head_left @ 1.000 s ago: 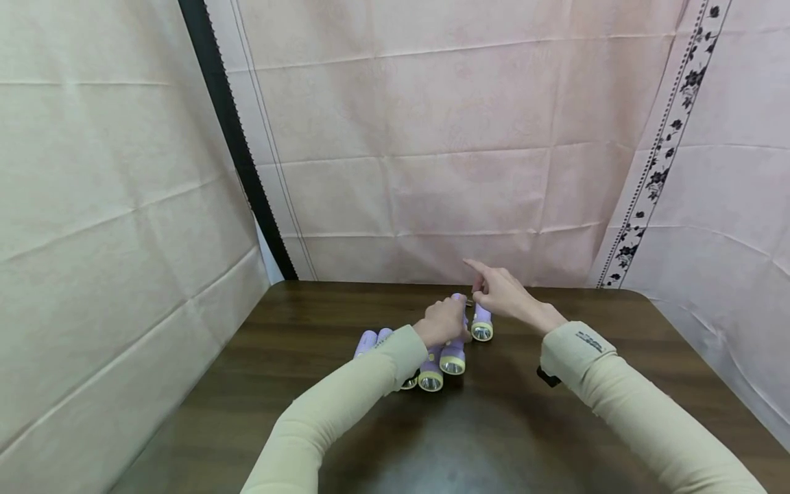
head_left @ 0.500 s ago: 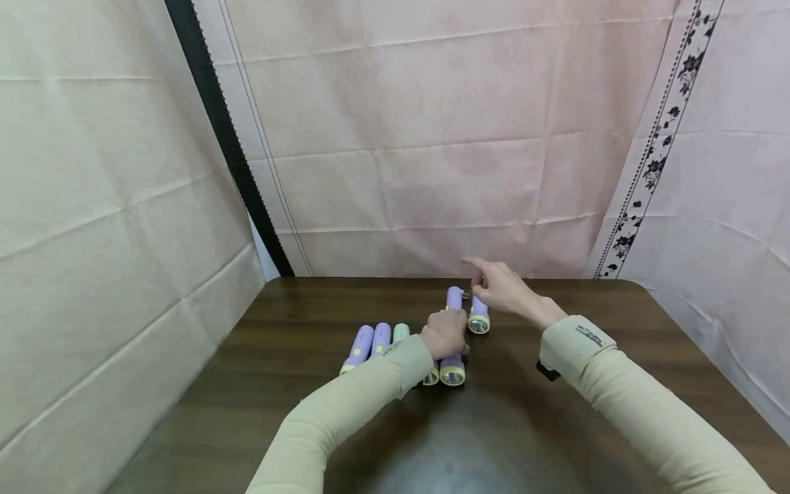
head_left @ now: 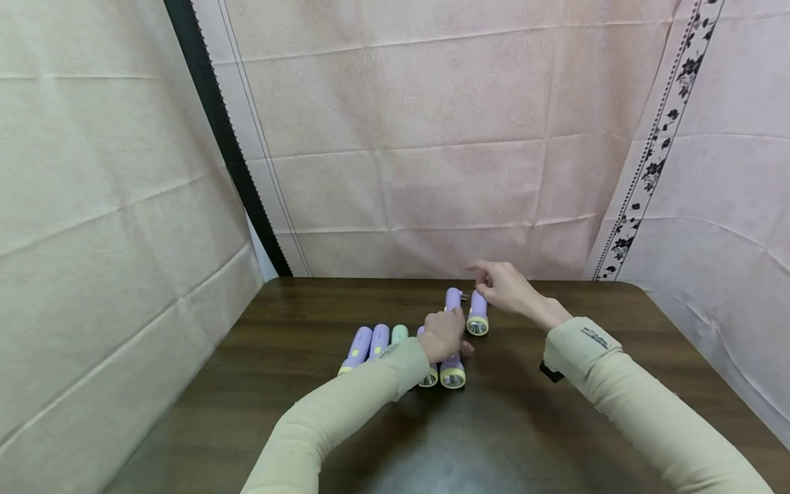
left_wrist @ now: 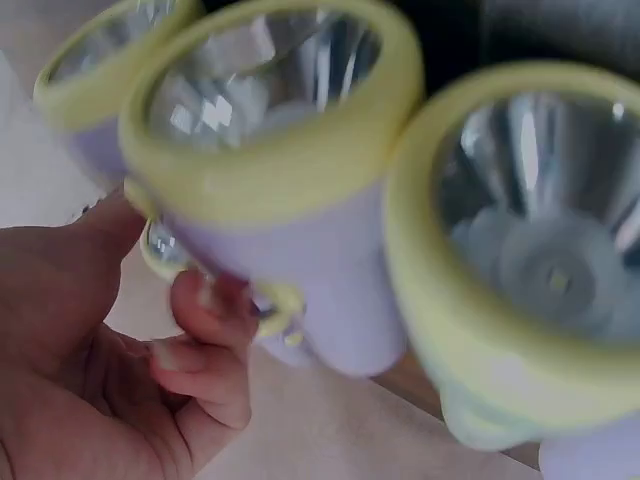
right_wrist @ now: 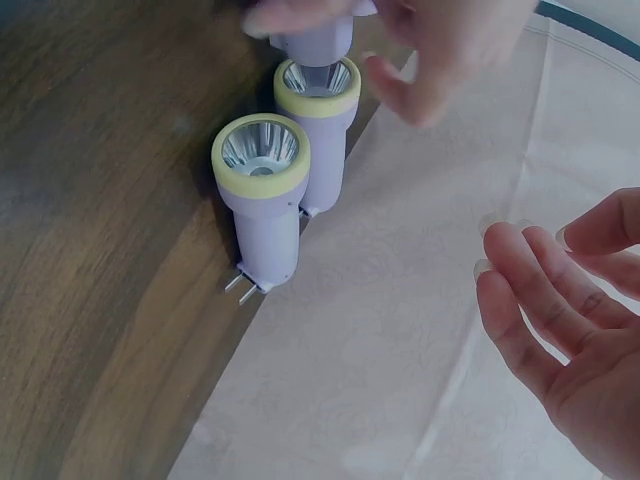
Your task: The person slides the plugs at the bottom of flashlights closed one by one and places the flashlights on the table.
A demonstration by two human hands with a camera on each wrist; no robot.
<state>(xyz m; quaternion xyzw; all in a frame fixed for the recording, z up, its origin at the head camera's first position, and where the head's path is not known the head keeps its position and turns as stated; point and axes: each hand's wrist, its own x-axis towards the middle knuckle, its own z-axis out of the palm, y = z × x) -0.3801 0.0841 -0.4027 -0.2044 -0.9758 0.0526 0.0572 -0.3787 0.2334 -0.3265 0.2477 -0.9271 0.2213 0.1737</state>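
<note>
In the head view my left hand [head_left: 441, 336] lies over the right end of a row of flashlights, its thumb spread off to the right. Beneath it, a purple flashlight [head_left: 452, 377] shows its yellow-rimmed lens. From the right wrist view, the left thumb stands apart from a purple flashlight [right_wrist: 318, 42]; finger contact on its other side is blurred. Curled left fingers [left_wrist: 215, 375] appear beside lilac barrels in the left wrist view. My right hand [right_wrist: 580, 330] hovers with loosely bent fingers and holds nothing, just above and right of another purple flashlight [head_left: 478, 314].
Left of my hand lie two more purple flashlights [head_left: 358, 348] and a mint green one [head_left: 400, 333], partly behind my sleeve. One purple flashlight [head_left: 453, 299] lies beyond it. Metal prongs [right_wrist: 243, 287] stick out of one tail. Pale cloth [head_left: 457, 137] hangs behind the brown table [head_left: 555, 384].
My left hand has drawn the end flashlight of the row toward me, and its thumb has since spread further right. The right index finger has bent down slightly.
</note>
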